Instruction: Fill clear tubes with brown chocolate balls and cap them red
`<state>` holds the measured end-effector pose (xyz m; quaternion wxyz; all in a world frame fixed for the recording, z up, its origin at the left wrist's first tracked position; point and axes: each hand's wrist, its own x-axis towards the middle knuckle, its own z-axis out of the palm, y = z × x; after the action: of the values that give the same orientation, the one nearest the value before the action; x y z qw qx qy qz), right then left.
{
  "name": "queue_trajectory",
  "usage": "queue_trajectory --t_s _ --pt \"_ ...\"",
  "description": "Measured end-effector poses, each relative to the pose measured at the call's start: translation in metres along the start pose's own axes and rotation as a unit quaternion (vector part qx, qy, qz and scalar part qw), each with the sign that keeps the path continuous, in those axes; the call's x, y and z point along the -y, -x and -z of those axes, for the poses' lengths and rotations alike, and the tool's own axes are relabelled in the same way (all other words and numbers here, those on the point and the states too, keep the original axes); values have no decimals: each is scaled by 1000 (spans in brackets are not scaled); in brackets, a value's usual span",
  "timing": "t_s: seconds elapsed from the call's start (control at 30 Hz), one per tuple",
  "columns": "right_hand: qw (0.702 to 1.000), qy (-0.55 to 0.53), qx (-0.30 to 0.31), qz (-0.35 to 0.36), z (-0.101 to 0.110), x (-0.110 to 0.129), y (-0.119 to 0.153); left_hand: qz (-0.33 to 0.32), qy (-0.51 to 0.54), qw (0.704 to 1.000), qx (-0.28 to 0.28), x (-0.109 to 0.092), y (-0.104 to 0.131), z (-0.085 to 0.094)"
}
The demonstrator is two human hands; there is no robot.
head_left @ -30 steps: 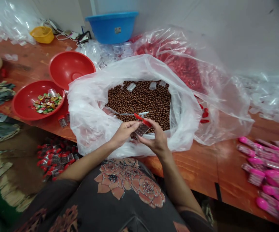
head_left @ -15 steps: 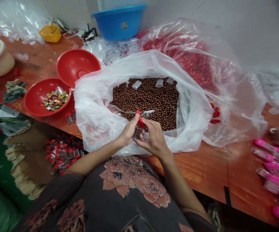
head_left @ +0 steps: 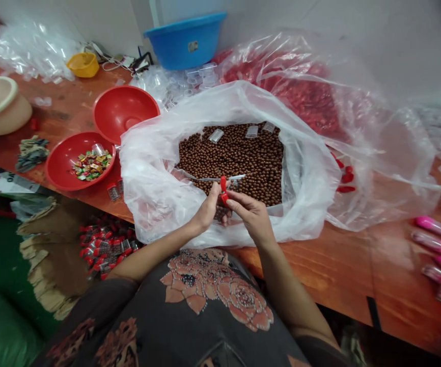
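My left hand (head_left: 207,208) is closed around a small clear container (head_left: 219,214) with brown balls inside, partly hidden by my fingers. A red cap (head_left: 224,197) sits at the container's upper end. The thumb and fingers of my right hand (head_left: 251,213) pinch this cap from the right. Both hands are over the near edge of a white plastic bag (head_left: 147,153), rolled open around a mass of small brown chocolate-like balls (head_left: 239,155). A few clear containers (head_left: 216,135) lie on the balls, and a thin pale strip crosses them just beyond my hands.
Left of the bag are two red bowls (head_left: 62,178), one with wrapped sweets (head_left: 92,164). Below the table edge lies a heap of red-capped containers (head_left: 108,244). Behind stand a blue basin (head_left: 186,43) and a bag of red pieces (head_left: 293,92). Pink-capped tubes (head_left: 434,239) lie right.
Both hands stay together at the container, and the red cap now shows more upright, with my right fingers shifted on it. The whole view has swung slightly left.
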<state>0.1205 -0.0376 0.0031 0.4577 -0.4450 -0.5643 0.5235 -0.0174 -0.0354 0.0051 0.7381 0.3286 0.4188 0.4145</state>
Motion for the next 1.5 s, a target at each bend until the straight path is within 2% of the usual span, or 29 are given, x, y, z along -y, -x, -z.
queue_trajectory --t_s 0.1,0.23,0.33,0.53,0.63,0.8,0.93,1.03,1.17,1.3,1.5 --pt "993 93 10 71 4 2 1 -2 15 1000 -16 1 -1 2" --pt "965 190 49 172 4 3 3 -52 -3 998 -46 -2 -3 6" --pt "943 246 63 215 3 5 4 -57 -21 997 -54 -6 -2 8" --pt "937 256 55 232 3 7 7 9 -65 998 4 -16 5 10" --pt "915 296 54 269 2 6 8 17 -90 995 25 -18 5 11" --pt "870 373 50 318 2 4 7 25 -138 990 20 -24 8 8" --pt "864 354 62 352 3 6 5 40 -163 986 20 -31 10 6" --pt "873 350 60 336 -2 5 7 47 -132 990 2 -35 9 5" --pt "871 396 27 289 -14 1 11 74 -52 996 -16 -36 5 1" --pt "868 404 6 290 -17 0 10 81 15 996 -28 -31 5 -4" --pt "814 448 17 370 -9 0 4 64 44 996 -41 -22 8 -3"
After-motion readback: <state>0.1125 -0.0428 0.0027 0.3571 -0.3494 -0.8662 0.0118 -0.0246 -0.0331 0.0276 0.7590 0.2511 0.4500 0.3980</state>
